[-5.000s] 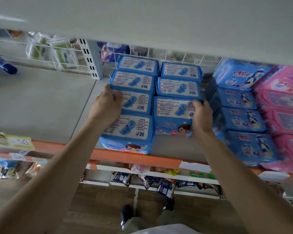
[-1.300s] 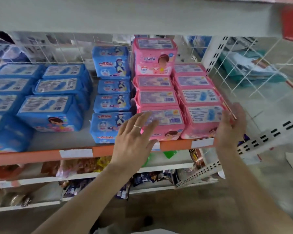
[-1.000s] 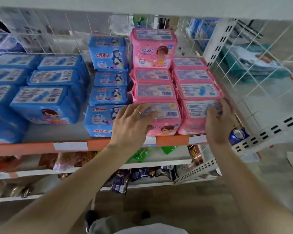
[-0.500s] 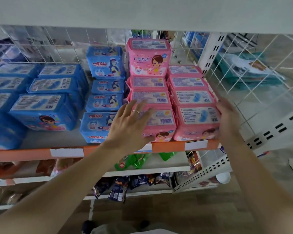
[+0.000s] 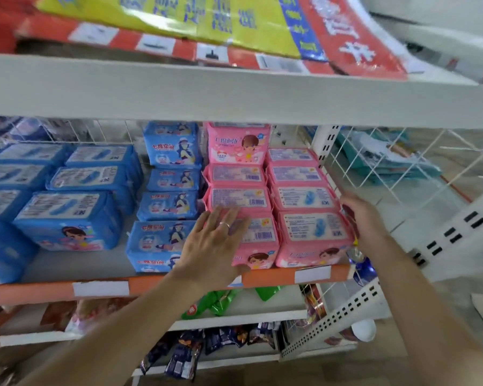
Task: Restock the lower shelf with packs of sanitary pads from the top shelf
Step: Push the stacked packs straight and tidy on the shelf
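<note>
Setting: shop shelving with a wire-mesh back, an orange-edged lower shelf at my chest height and a grey top shelf overhead, both seen from the head camera.
Stock above: large flat packets in yellow, blue and red lie on the top shelf; the blur keeps me from telling what they are.
Pink packs: two rows of pink pad packs run front to back on the right end of the lower shelf, front left pack and front right pack touching side by side, one pack standing upright at the back.
Blue packs: a narrow blue row sits just left of the pink, wider blue packs further left.
Left hand: fingers straight and spread, flat on top of the front left pack, gripping nothing.
Right hand: laid against the outer right side of the front right pack, fingers lightly bent along its edge; I cannot tell whether it grips.
Hands together: apart, bracketing the two front pink packs.
Key relation: each row's long axis runs away from me toward the mesh; the front packs lie directly ahead between my hands.
My read: squaring the pink rows; fresh stock would come from overhead.
</note>
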`<state>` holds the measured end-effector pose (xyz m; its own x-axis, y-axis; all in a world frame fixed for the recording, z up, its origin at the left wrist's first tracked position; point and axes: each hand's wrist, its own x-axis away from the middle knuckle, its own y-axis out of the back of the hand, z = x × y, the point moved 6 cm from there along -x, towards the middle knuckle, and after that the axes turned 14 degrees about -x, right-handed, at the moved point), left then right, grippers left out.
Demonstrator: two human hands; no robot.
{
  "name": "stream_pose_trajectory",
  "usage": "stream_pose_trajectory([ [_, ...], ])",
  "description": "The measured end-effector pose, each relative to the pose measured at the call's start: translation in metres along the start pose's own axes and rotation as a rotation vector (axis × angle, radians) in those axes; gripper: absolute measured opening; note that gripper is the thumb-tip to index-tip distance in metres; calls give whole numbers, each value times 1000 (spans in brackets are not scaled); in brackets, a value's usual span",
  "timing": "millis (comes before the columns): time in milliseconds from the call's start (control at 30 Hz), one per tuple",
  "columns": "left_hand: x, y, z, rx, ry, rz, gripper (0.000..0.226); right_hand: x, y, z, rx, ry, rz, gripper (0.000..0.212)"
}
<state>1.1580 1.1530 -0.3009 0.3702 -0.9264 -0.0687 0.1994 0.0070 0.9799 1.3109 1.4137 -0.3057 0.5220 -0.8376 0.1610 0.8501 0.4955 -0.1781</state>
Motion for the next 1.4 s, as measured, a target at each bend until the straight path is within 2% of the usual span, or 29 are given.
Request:
stream_pose_trajectory([
  [67,-2,1,-2,-18,1,18,101,-6,-6,6,75,-36,30,13],
  [233,-7,-1,-2,-23,6,-8,98,-6,-39,0,269,-57,193,24],
  [300,-8,-3,-3,-8,10,-4,98,-3,-39,0,237,-102,220,26],
  [367,-8,-4,-3,-5,6,15,99,-7,-28,5,226,-124,162,27],
  [467,-8,-2,-2,-1,-12,12,101,-24,-8,8,259,-98,68,55],
  [500,-8,-2,-3,-4,-23,7,101,-26,-7,6,246,-106,58,48],
  [567,-8,-3,-4,-19,-41,-11,101,-23,-18,3,236,-102,70,22],
  [633,-9,-5,-5,-29,-35,-31,98,-17,-35,-1,276,-86,109,11],
  [833,-8,-7,-4,1,-32,-63,99,-28,-18,1,194,-106,71,30],
  [900,-9,-8,-4,-7,-26,-68,99,-34,-13,0,179,-115,43,30],
  [1033,-14,-12,-3,-28,-28,-76,100,-30,-33,-9,219,-174,108,25],
  [1133,-15,-12,-1,-20,-39,-105,99,-25,-36,-5,213,-192,126,33],
  [1200,-14,-9,-2,-21,-27,-124,97,-19,-33,7,222,-135,100,35],
  [1300,-3,-8,1,8,44,-101,98,16,-27,27,291,81,4,41],
  [1400,18,-11,0,-12,45,-135,102,65,-13,9,317,258,78,48],
])
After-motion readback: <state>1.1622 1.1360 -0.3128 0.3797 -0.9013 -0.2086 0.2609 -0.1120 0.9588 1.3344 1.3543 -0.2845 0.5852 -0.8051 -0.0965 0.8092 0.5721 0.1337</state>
